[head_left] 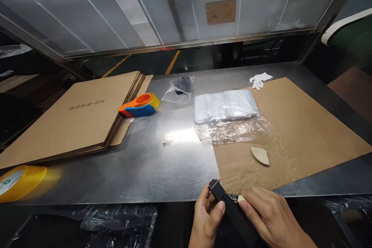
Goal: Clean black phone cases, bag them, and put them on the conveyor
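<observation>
At the table's near edge, my left hand point(207, 217) is closed round a long black part point(236, 217), with the thumb on its face. My right hand point(269, 211) pinches a small tool point(234, 197) with a metal blade and a pale end, its tip against the side of the black part. The lower end of the black part is hidden behind my right hand. Beyond the hands, a pale wedge-shaped piece point(260, 156) lies on a brown cardboard sheet point(290, 124).
A stack of flat cardboard point(72, 116) with an orange and blue tape dispenser point(139, 105) is at left. A yellow tape roll point(23, 182) sits at the near left. Plastic bags point(225, 105), a bagged black item point(183, 85) and a white glove point(260, 80) lie farther back.
</observation>
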Motion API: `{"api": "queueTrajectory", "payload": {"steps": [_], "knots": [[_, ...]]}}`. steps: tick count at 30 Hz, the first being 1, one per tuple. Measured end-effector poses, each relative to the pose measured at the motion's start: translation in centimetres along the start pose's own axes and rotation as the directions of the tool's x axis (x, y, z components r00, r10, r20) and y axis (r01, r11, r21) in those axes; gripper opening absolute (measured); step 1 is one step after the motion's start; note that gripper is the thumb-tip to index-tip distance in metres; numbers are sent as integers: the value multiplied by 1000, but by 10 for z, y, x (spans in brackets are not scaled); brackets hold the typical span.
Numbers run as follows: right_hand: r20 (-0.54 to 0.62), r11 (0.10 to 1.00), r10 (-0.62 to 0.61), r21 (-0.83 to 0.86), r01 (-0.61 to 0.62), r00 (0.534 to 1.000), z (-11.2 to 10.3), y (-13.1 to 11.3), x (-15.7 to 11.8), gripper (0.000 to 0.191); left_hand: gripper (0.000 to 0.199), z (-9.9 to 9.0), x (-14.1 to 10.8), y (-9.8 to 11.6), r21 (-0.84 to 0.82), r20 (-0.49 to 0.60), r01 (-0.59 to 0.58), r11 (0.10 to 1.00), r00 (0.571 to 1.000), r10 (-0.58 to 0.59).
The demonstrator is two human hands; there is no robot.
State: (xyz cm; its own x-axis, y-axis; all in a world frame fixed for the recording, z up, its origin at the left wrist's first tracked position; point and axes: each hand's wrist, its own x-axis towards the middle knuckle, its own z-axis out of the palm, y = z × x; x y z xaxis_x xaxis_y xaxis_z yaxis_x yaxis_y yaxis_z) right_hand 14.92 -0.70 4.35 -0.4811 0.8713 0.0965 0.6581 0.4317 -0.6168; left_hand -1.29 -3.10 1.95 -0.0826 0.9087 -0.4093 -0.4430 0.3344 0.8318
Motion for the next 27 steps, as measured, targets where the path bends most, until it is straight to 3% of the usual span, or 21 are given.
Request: {"api": "queueTrajectory", "payload": {"steps": [27], "knots": [[-42, 1000, -27, -13, 26, 999, 2, 2, 0, 29, 59, 2, -2, -6, -54, -56, -8, 999, 998, 5]]}}
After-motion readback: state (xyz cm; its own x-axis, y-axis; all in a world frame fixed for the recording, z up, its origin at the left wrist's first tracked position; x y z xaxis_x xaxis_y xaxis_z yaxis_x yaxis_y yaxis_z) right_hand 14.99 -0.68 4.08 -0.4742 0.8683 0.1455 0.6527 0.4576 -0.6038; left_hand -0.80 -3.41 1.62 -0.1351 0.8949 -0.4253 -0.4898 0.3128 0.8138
